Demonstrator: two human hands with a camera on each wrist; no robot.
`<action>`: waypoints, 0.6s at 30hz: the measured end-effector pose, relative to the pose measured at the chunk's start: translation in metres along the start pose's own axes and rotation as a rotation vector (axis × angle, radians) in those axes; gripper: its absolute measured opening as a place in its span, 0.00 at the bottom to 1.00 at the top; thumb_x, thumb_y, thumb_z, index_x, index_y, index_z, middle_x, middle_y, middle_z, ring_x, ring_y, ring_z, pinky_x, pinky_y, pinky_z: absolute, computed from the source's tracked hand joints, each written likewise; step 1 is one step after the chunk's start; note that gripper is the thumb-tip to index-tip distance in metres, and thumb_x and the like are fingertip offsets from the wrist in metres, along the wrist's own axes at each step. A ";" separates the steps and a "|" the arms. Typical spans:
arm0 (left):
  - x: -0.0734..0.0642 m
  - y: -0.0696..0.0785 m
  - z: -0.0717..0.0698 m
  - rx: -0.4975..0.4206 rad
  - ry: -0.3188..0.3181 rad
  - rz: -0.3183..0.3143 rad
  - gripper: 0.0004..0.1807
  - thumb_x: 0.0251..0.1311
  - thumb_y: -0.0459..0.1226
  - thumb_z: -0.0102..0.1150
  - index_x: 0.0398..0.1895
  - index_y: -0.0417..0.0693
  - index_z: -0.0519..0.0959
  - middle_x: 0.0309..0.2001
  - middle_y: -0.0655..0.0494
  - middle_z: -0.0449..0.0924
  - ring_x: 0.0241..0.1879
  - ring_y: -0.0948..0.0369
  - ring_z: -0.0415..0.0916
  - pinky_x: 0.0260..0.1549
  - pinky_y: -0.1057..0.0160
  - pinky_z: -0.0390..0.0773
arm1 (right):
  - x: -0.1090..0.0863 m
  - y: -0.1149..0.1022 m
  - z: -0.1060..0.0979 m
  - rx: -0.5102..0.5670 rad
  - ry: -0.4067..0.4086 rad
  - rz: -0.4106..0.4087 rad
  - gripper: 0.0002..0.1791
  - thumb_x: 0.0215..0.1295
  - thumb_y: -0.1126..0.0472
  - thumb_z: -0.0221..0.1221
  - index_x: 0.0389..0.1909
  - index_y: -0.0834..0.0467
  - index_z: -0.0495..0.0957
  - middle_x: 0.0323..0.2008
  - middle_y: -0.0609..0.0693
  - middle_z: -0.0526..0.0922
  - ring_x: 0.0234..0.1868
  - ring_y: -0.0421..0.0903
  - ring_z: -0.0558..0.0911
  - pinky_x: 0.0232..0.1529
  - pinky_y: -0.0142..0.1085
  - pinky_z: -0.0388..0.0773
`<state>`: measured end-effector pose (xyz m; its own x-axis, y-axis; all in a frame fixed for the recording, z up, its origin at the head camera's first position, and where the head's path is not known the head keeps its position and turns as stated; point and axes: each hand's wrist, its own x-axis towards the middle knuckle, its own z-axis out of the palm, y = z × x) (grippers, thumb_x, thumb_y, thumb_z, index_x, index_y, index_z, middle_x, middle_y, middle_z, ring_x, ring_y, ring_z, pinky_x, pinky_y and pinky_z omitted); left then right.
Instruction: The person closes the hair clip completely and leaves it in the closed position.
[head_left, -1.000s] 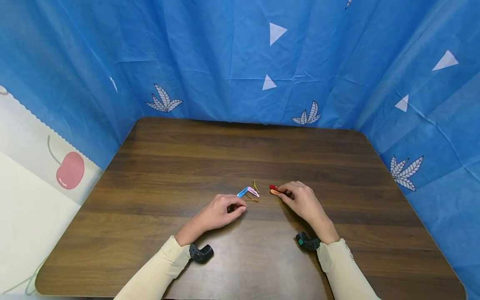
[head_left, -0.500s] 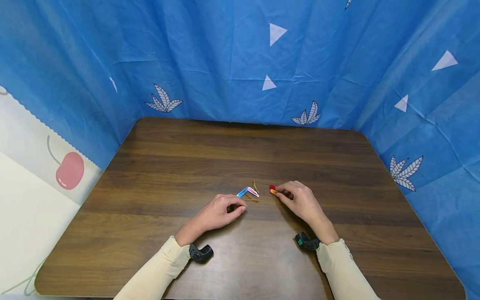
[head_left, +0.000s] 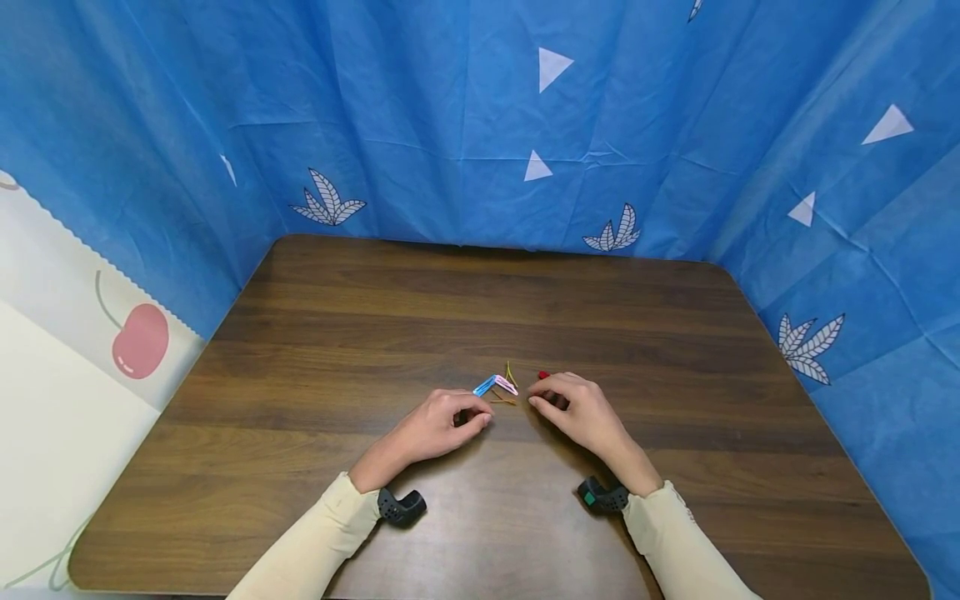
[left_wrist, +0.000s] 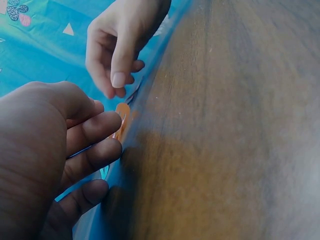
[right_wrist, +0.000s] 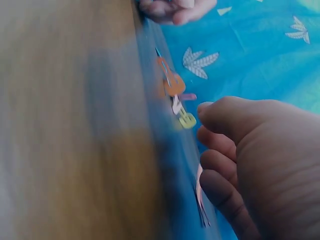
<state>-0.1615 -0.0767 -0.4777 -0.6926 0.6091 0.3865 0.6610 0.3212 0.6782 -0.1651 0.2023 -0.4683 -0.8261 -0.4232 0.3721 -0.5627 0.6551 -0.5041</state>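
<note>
Mid-frame, between hands: blue clip [head_left: 484, 386] beside pink clip [head_left: 507, 385]; red clip [head_left: 543, 375] peeks above right hand [head_left: 576, 408]; its fingers, like left hand's [head_left: 448, 423], loosely curved, nothing visibly held; low leftward sweep could scatter clips

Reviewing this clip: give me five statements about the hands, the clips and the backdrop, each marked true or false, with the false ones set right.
1. The blue clip lies nearer the left hand than the red clip does. True.
2. The left hand is gripping the red clip. False: the red clip lies on the table, by the right hand.
3. The yellow clip lies farther from the person than the orange clip near the left hand. True.
4. The curtain is plain white. False: it is blue, with white triangles and leaf prints.
5. Both hands are over the table. True.
</note>
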 end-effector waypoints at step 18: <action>0.001 0.001 -0.001 0.012 -0.022 -0.026 0.04 0.69 0.35 0.64 0.41 0.48 0.88 0.34 0.64 0.85 0.32 0.72 0.76 0.34 0.71 0.78 | 0.002 -0.009 0.016 0.071 -0.032 0.034 0.07 0.65 0.61 0.71 0.43 0.51 0.89 0.37 0.42 0.87 0.32 0.34 0.81 0.34 0.30 0.80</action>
<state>-0.1617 -0.0766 -0.4765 -0.7032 0.6161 0.3550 0.6464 0.3459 0.6801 -0.1615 0.1856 -0.4752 -0.8447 -0.4220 0.3292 -0.5340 0.6243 -0.5701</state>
